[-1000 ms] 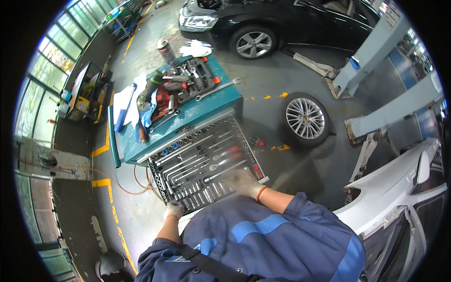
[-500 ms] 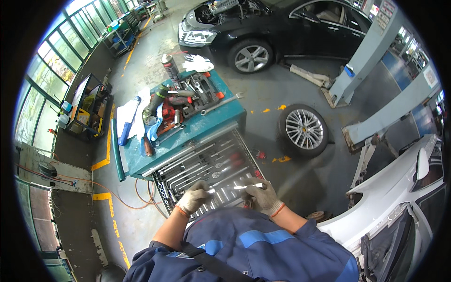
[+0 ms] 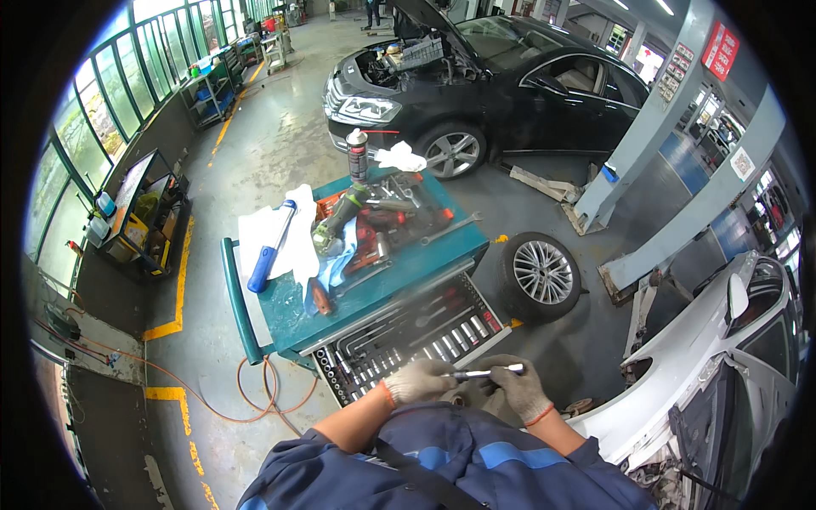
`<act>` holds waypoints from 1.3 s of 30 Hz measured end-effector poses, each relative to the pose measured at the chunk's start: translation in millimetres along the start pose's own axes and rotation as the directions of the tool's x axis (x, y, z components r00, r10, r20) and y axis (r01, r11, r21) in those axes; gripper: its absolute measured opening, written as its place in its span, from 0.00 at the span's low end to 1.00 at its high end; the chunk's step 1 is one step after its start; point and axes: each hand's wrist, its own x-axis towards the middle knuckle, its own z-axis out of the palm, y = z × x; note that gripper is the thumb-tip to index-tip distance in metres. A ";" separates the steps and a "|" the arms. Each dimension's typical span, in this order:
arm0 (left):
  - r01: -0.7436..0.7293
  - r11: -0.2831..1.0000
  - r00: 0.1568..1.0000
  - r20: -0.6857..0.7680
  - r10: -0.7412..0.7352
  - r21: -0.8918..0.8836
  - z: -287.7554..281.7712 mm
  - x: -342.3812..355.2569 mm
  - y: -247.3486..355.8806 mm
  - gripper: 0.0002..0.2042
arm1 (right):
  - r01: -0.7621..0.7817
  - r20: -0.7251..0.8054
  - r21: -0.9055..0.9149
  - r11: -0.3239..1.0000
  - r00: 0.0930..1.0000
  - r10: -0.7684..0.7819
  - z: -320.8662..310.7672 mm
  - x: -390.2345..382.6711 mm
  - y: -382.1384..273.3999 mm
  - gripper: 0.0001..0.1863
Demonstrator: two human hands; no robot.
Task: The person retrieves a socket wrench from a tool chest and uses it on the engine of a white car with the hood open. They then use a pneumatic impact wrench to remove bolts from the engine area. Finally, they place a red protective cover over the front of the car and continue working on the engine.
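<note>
A slim, shiny metal rod (image 3: 473, 374), like a socket extension bar, lies level between my hands, with a dark middle part. My gloved left hand (image 3: 420, 382) closes on its left end, and my gloved right hand (image 3: 520, 392) grips the right end. Whether it is one piece or two joined pieces I cannot tell. Just beyond my hands, the pulled-out drawer of the teal tool cart (image 3: 285, 316) holds rows of chrome sockets (image 3: 455, 340) in dark foam, with hex keys farther back. My left glove covers part of the drawer's near edge.
On the cart lie a blue-handled torque wrench (image 3: 265, 265), a green power tool (image 3: 335, 224), a combination wrench (image 3: 452, 229) and a spray can (image 3: 357, 156). A loose wheel (image 3: 544, 270) lies to the right, near a lift post (image 3: 639, 136) and a white car body (image 3: 680, 393). An orange hose (image 3: 255, 416) crosses the floor.
My hands have shifted right in view, and the pieces they held apart now form one line between them. The view has tilted up, showing more of the black car.
</note>
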 end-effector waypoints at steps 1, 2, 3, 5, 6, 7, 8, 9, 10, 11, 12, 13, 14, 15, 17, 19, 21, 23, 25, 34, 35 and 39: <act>0.011 0.995 1.000 -0.005 -0.011 0.101 -2.0 -2.0 4.1 0.24 | 0.019 -0.040 -0.036 0.999 0.999 -0.021 2.2 -4.1 1.7 0.14; -0.051 0.992 0.998 0.049 0.046 0.112 -0.5 -1.5 7.1 0.22 | 0.062 -0.066 -0.069 0.996 0.996 -0.067 3.0 -8.9 4.8 0.14; -0.137 0.978 0.987 0.101 0.122 0.158 -1.2 0.5 10.8 0.20 | 0.062 -0.099 -0.088 0.994 0.993 -0.071 2.9 -14.4 8.0 0.14; 0.013 0.999 0.974 0.226 -0.023 0.049 2.1 4.9 12.4 0.17 | 0.056 -0.142 -0.148 0.987 0.987 -0.077 1.5 -28.3 17.3 0.15; 0.067 0.997 0.953 0.298 -0.050 -0.046 5.1 8.6 11.4 0.15 | 0.046 -0.204 -0.106 0.993 0.977 -0.067 1.0 -37.9 22.9 0.15; 0.070 0.994 0.944 0.328 -0.039 -0.083 9.7 10.3 7.7 0.15 | 0.060 -0.215 -0.110 0.992 0.973 -0.082 0.0 -45.9 27.9 0.15; 0.031 0.999 0.940 0.339 -0.018 -0.031 11.8 15.3 4.8 0.16 | 0.061 -0.242 -0.114 0.992 0.966 -0.087 -1.5 -53.9 32.1 0.15; 0.022 0.998 0.926 0.375 -0.040 0.052 15.0 20.2 1.1 0.17 | 0.070 -0.267 -0.114 0.991 0.959 -0.099 -3.6 -62.8 35.9 0.15; 0.021 1.000 0.910 0.414 -0.026 0.017 18.5 24.8 -2.5 0.18 | 0.071 -0.280 -0.090 0.993 0.955 -0.094 -5.0 -70.5 39.9 0.17; 0.047 0.999 0.890 0.454 -0.047 0.012 23.1 28.5 -6.2 0.18 | 0.090 -0.292 -0.089 0.992 0.950 -0.112 -6.0 -78.5 44.1 0.18; 0.092 0.996 0.864 0.495 -0.091 0.022 27.0 31.5 -9.0 0.19 | 0.102 -0.311 -0.086 0.991 0.942 -0.124 -6.8 -85.2 47.9 0.18; 0.090 0.996 0.861 0.503 -0.078 0.000 31.2 32.9 -11.4 0.19 | 0.107 -0.342 -0.085 0.991 0.931 -0.130 -8.1 -90.6 51.4 0.19; 0.108 0.994 0.853 0.514 -0.089 -0.007 34.8 33.2 -12.9 0.19 | 0.140 -0.333 -0.067 0.988 0.930 -0.154 -7.8 -95.6 55.6 0.20; 0.141 0.990 0.837 0.534 -0.122 0.005 38.6 32.8 -13.3 0.20 | 0.164 -0.327 -0.061 0.985 0.929 -0.175 -8.2 -99.3 59.2 0.20; 0.132 0.991 0.847 0.522 -0.104 -0.017 45.6 31.8 -11.1 0.19 | 0.230 -0.309 -0.036 0.972 0.923 -0.230 -9.0 -105.6 65.6 0.20; 0.102 0.993 0.850 0.515 -0.114 0.050 52.4 30.2 -7.0 0.19 | 0.234 -0.329 -0.057 0.970 0.913 -0.240 -11.3 -112.2 70.1 0.20; 0.029 0.983 0.853 0.507 -0.120 0.183 60.2 31.3 -1.6 0.19 | 0.241 -0.342 -0.059 0.969 0.907 -0.247 -15.4 -120.1 73.2 0.20; 0.034 0.988 0.851 0.513 -0.107 0.150 73.8 30.5 1.2 0.19 | 0.248 -0.355 -0.046 0.968 0.902 -0.248 -21.7 -129.9 75.2 0.19; 0.015 0.978 0.852 0.510 -0.121 0.208 91.0 29.9 2.9 0.19 | 0.278 -0.362 -0.034 0.960 0.892 -0.271 -28.0 -143.4 78.5 0.18; -0.047 0.905 0.895 0.421 -0.150 0.423 194.6 20.5 -0.9 0.26 | 0.382 -0.368 0.059 0.922 0.867 -0.336 -81.0 -221.9 115.8 0.20; -0.107 0.875 0.907 0.406 -0.108 0.471 205.0 18.8 -0.6 0.26 | 0.377 -0.370 0.043 0.925 0.866 -0.336 -87.0 -229.6 121.6 0.20; -0.120 0.812 0.889 0.426 -0.169 0.572 238.1 11.9 5.8 0.26 | 0.399 -0.392 0.044 0.916 0.850 -0.351 -101.4 -258.1 143.1 0.20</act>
